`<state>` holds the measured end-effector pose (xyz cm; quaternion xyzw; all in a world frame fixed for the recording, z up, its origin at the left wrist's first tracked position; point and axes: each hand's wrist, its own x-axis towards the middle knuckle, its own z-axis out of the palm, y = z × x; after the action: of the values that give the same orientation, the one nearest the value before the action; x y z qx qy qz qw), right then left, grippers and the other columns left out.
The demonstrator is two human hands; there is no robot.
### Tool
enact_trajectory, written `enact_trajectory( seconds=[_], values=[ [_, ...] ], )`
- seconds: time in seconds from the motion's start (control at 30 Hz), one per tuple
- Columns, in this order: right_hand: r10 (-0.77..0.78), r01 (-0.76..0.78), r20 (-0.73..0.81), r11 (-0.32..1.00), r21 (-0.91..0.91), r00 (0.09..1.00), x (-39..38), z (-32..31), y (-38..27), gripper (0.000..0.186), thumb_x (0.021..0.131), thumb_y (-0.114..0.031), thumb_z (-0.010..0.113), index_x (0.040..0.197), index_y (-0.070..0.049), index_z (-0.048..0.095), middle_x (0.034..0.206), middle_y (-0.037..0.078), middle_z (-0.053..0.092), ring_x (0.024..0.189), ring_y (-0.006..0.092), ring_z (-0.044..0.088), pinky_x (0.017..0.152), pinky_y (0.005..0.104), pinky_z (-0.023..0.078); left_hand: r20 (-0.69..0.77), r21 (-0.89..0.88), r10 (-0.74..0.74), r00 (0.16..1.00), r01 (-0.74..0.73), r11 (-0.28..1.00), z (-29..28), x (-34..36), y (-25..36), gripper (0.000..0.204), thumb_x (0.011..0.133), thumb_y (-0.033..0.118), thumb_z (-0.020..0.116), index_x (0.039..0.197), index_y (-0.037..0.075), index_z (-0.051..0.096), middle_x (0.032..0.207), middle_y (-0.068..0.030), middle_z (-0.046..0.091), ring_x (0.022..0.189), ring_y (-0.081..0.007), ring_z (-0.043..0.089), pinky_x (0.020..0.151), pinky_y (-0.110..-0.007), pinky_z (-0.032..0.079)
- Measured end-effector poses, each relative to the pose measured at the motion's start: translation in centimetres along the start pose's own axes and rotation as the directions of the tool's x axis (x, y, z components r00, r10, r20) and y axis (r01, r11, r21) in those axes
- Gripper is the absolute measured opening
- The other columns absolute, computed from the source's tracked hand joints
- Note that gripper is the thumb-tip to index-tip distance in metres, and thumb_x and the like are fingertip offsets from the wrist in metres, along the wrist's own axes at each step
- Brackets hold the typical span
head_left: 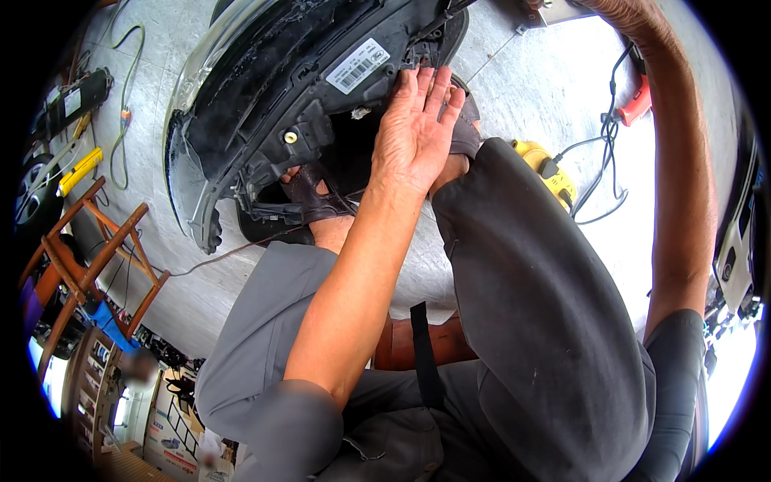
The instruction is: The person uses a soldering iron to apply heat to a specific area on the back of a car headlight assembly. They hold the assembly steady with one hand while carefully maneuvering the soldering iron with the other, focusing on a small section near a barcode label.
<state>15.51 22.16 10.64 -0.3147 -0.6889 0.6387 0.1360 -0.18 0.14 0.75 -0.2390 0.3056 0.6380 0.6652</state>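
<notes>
Black plastic car headlight housing with clear curved lens [277,120] lies back side up, right by dark brown sandals [321,193] on feet, white barcode label [358,66] on top. Left hand [414,145] palm up, fingers extended, open flat, fingertips at housing's right edge; contact unclear. Right hand [604,5], well apart from left, cut off by upper border, near metal plate [560,11]; cannot tell grip. Yellow rounded corded tool [546,173] on pale grey floor [502,104].

Headlight assembly [249,120]: one
Barcode label [357,66]: one
Bare hands [411,143]: two, one partly out of view
Sandals [328,210]: two
Yellow-bodied device [536,161]: one
Red handle [638,103]: one
Black strap [423,345]: one
Brown frame [116,243]: one
</notes>
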Motion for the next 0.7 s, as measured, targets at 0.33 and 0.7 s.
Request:
enact_trajectory(
  seconds=[0.33, 0.7],
  values=[
    [0.040, -0.041, -0.009, 0.998, -0.054, 0.999, -0.2, 0.7, -1.2, 0.035, 0.075, -0.024, 0.086, 0.095, 0.001, 0.070, 0.079, 0.005, 0.069, 0.063, 0.0099, 0.063, 0.055, 0.0224, 0.053, -0.011, -0.007, -0.001, 1.000, 0.001, 1.000, -0.1, 0.0, 0.1, 0.031, 0.095, 0.022, 0.063, 0.118, 0.003, 0.054, 0.133, -0.0059, 0.045, 0.132, -0.0254, 0.040, 0.111, -0.048, 0.038],
    [0.012, -0.013, -0.029, 0.998, -0.053, 0.999, -0.6, 0.7, -1.0, 0.034, 0.076, -0.025, 0.085, 0.094, 0.000, 0.071, 0.076, 0.004, 0.069, 0.062, 0.0091, 0.063, 0.055, 0.0210, 0.052, -0.011, -0.010, 0.003, 1.000, -0.003, 1.000, 0.0, -0.1, 0.1, 0.030, 0.094, 0.021, 0.064, 0.117, 0.004, 0.056, 0.135, -0.0058, 0.044, 0.134, -0.0258, 0.039, 0.112, -0.048, 0.038]
  ],
)
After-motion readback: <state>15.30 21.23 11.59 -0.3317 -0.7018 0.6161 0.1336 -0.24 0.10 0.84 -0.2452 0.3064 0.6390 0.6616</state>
